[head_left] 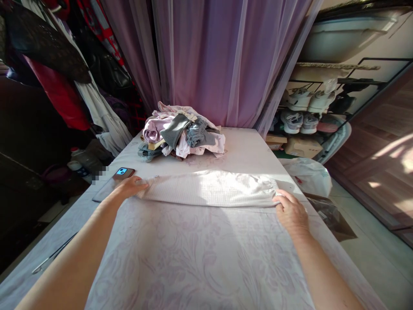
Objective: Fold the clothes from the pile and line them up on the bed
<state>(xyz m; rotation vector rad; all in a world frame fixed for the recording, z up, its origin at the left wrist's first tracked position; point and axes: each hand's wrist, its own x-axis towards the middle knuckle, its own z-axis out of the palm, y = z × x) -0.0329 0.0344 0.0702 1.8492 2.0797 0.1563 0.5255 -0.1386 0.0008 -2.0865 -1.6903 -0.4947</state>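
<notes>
A pair of white pants point(206, 189), folded lengthwise into a long strip, lies across the patterned table cover point(193, 258). Elastic gathers show at its right end. My left hand point(131, 186) pinches the narrow left end between thumb and fingers. At the gathered end, my right hand point(292, 211) has its fingers closed on the edge of the cloth. Beyond the pants sits a heap of crumpled clothes point(183, 133) in pink, grey and white, touched by neither hand. Sunlight falls on the right part of the pants.
A phone point(124, 172) lies just behind my left hand, over a flat, thin-edged item point(105, 189). A slender metal tool point(53, 255) rests at the left edge. Purple curtains point(206, 60) hang behind the table; shoes point(298, 122) stand on a rack at right.
</notes>
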